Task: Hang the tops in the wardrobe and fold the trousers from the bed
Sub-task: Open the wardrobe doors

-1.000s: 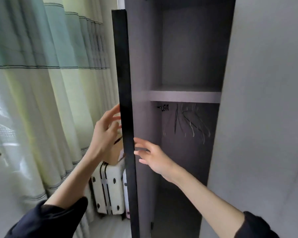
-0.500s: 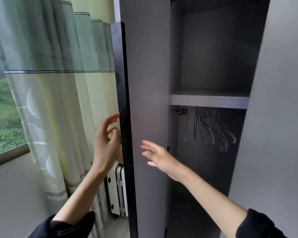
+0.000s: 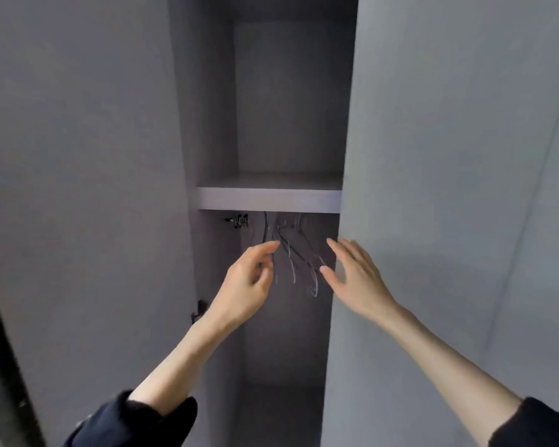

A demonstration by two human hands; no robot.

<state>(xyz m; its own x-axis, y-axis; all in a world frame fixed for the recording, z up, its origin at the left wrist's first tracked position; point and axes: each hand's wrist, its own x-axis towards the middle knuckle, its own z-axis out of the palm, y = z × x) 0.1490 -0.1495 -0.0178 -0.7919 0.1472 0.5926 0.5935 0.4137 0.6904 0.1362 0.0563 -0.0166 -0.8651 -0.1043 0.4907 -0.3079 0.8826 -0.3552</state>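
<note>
The wardrobe (image 3: 271,91) is seen open, with wire hangers (image 3: 299,256) hung just beneath its shelf (image 3: 268,199), the left hand (image 3: 244,285) raised beside them with fingers loosely curled and holding nothing, and the right hand (image 3: 355,275) spread wide by the closed door's (image 3: 449,156) edge.

grey wardrobe (image 3: 433,156) stands open — left door (image 3: 78,188) swung wide, a narrow bay showing between the panels. one shelf (image 3: 268,199) crosses it, bare on top, and just under it a bunch of thin wire hangers (image 3: 296,253) dangles, tilted and tangled.
</note>
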